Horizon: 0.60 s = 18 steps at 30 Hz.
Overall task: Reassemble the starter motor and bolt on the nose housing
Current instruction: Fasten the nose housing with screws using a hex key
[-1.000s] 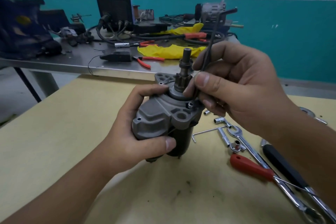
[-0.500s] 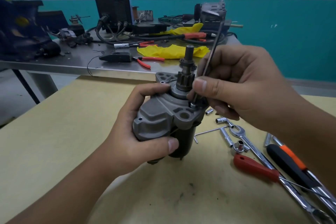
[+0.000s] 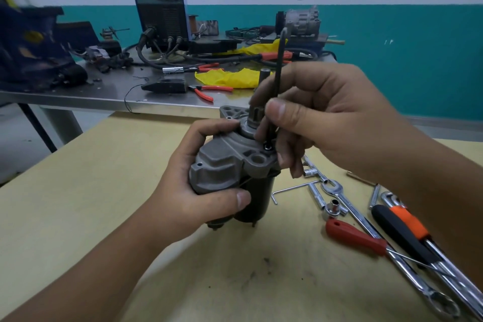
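Observation:
The starter motor (image 3: 257, 197) stands upright on the yellow table (image 3: 91, 191), its grey nose housing (image 3: 224, 162) on top with the pinion shaft (image 3: 264, 74) poking up behind my fingers. My left hand (image 3: 193, 191) grips the housing and body from the left. A black hex key (image 3: 279, 65) stands nearly upright, and my right hand (image 3: 321, 117) pinches it between thumb and fingers. Its lower tip sits in a bolt head (image 3: 267, 148) on the housing flange.
To the right on the table lie a loose hex key (image 3: 292, 188), sockets (image 3: 332, 208), a spanner (image 3: 333, 188), a red-handled screwdriver (image 3: 352, 236) and a black-and-orange one (image 3: 402, 227). Behind, a steel bench (image 3: 78, 94) holds a welder (image 3: 160, 10), red pliers (image 3: 209, 91), yellow cloth (image 3: 232, 77) and cables.
The hex key has swung from leaning right to nearly upright, its bent top now pointing a different way. My right hand shifted its pinch along the shank. Left hand keeps its grip.

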Available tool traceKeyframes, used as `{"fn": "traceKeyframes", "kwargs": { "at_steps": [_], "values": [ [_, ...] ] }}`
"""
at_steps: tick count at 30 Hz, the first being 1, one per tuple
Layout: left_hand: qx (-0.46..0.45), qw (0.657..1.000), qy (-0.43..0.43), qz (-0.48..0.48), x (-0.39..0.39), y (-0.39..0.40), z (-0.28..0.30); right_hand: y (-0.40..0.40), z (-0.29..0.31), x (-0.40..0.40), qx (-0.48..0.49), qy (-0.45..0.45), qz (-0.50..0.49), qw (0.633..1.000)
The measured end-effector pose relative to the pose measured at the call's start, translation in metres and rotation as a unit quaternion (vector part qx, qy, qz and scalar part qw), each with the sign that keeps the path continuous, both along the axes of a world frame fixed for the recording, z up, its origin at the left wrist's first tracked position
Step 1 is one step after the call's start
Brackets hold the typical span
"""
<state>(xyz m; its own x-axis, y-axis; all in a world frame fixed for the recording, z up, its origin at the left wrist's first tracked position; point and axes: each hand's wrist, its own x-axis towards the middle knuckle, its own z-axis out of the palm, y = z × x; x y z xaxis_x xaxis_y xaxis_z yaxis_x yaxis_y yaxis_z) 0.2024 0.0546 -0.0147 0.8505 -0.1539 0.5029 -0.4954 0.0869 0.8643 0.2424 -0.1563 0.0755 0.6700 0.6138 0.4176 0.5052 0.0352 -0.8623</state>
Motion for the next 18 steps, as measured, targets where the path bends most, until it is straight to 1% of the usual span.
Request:
{"fn": "traceKeyframes", "kwargs": {
  "at_steps": [3, 5, 7, 9, 12, 16, 18],
  "values": [
    [0.004, 1.0, -0.004, -0.001, 0.0, 0.0, 0.0, 0.001, -0.004, 0.0, 0.013, -0.018, -0.016, 1.0],
    [0.005, 1.0, -0.006, 0.001, 0.0, 0.0, 0.0, 0.004, -0.007, 0.0, 0.041, -0.026, -0.033, 0.998],
    [0.003, 1.0, -0.007, 0.002, 0.0, 0.0, 0.0, 0.007, -0.01, 0.0, 0.084, -0.016, -0.042, 0.995],
    [0.003, 1.0, -0.007, 0.002, 0.0, -0.001, 0.0, 0.008, -0.013, 0.001, 0.105, -0.006, -0.043, 0.993],
    [0.003, 1.0, -0.006, 0.005, 0.0, -0.001, -0.001, 0.008, -0.014, 0.002, 0.1, 0.002, -0.04, 0.994],
    [0.0, 1.0, -0.002, 0.013, -0.002, -0.001, -0.001, 0.003, -0.007, 0.004, 0.083, 0.054, 0.013, 0.995],
    [-0.001, 1.0, -0.001, 0.011, -0.002, -0.002, -0.001, 0.003, -0.006, 0.004, 0.072, 0.048, 0.015, 0.996]
  ]
}}
